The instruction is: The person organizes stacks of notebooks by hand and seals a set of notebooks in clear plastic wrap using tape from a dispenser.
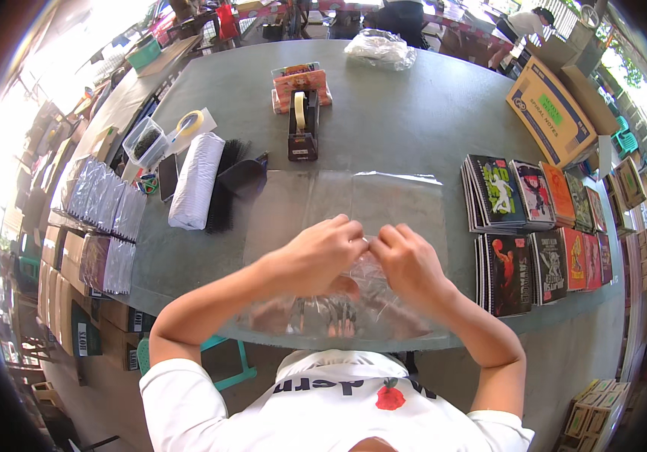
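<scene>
Both my hands meet over the middle of the near table, fingertips close together. My left hand (pixel 322 258) is closed in a pinch on clear plastic. Beside it my right hand (pixel 411 260) pinches the same crinkled clear plastic (pixel 365 301), which spreads beneath the hands toward the table's near edge. Whether it is a bag or a loose sheet I cannot tell. Flat under and beyond it lie more clear plastic sheets (pixel 286 207), with a shiny folded edge at the far right. Farther off stands a black tape dispenser (pixel 304 139) with a pale tape roll.
Spiral notebooks (pixel 508 271) stand in stacks at the right, before a cardboard box (pixel 552 113). Left are a white roll (pixel 197 181), black brush (pixel 225 177), dustpan (pixel 242 179), clear tub (pixel 145 142) and plastic-wrapped notebooks (pixel 101 192). Crumpled plastic (pixel 380 50) lies at the far edge.
</scene>
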`<state>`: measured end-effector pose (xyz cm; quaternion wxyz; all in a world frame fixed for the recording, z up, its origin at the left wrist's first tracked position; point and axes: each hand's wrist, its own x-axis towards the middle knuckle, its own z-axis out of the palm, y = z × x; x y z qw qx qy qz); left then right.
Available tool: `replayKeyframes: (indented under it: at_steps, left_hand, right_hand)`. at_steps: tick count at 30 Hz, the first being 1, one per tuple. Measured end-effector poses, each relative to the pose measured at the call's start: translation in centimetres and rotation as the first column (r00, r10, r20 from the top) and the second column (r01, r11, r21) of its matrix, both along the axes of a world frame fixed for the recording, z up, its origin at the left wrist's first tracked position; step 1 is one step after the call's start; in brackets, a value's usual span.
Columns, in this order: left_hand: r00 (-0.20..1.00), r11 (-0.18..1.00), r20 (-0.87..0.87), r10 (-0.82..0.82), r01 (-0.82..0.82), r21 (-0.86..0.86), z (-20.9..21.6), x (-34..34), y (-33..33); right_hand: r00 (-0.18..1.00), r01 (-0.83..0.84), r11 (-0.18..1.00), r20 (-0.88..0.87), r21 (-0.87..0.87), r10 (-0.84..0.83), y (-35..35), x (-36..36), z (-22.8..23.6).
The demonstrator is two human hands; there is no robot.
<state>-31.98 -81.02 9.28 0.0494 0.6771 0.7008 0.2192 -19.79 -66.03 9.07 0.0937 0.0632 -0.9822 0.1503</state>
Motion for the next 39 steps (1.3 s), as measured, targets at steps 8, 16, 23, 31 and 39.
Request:
replayKeyframes:
  at_steps: [8, 16, 23, 31, 39]
  left_hand:
    - [0.977, 0.895, -0.193, -0.089, 0.163, 0.416, -5.4, 2.4, -1.7]
    - [0.921, 0.819, -0.385, -0.057, 0.264, 0.509, -6.5, 1.2, -1.1]
    - [0.733, 0.614, 0.526, 0.432, -0.666, 0.424, -5.8, -14.0, 4.6]
    - [0.145, 0.362, 0.650, 0.746, -0.908, -0.212, -16.0, -27.9, 9.9]
    - [0.185, 0.520, 0.685, 0.705, -0.791, -0.322, -19.8, -23.2, 1.4]
  right_hand:
    - [0.991, -0.113, 0.993, -0.069, -0.025, 0.111, 1.7, 4.8, -0.3]
    - [0.973, -0.221, 0.968, 0.042, -0.119, 0.228, 1.8, 0.6, -2.4]
    - [0.987, -0.126, 0.992, 0.104, -0.002, 0.125, 2.2, 0.8, -2.6]
    - [0.992, -0.099, 0.992, 0.067, -0.083, 0.105, 1.7, 0.4, -2.8]
    - [0.986, -0.147, 0.987, 0.071, -0.062, 0.151, 1.3, 0.1, -1.8]
